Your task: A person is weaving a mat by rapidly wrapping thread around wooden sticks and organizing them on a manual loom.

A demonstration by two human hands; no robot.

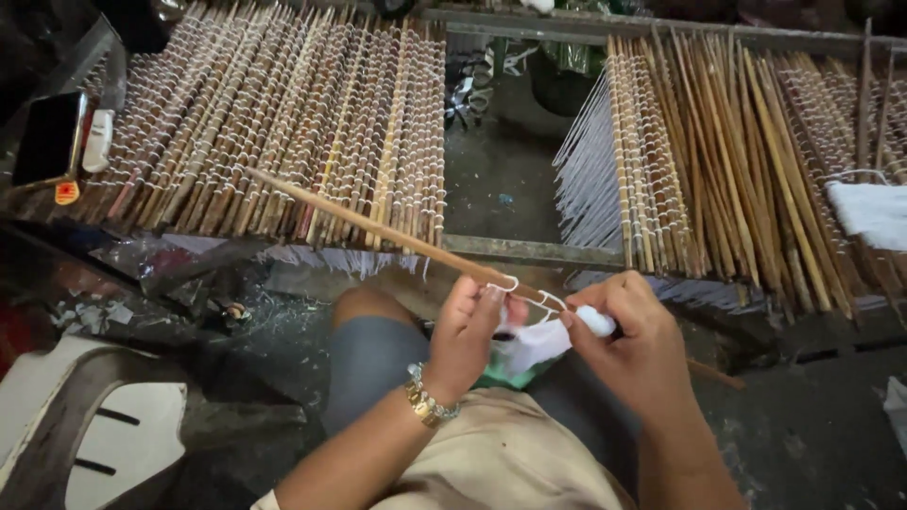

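Observation:
My left hand (468,332) grips a long thin bamboo stick (378,227) that slants up to the left over the rack. White thread loops (529,291) wrap the stick just beyond my fingers. My right hand (635,342) pinches a white wad of thread or cloth (595,321) against the stick's near end. A loose white piece (534,345) hangs between both hands, above my knee. A metal bracelet (427,403) sits on my left wrist.
Two racks of thread-wrapped sticks lie ahead, one at left (283,123) and one at right (737,151), with a gap between them. A dark phone (47,137) rests on the left rack. White cloth (874,212) lies far right. A white plastic chair (85,425) stands at lower left.

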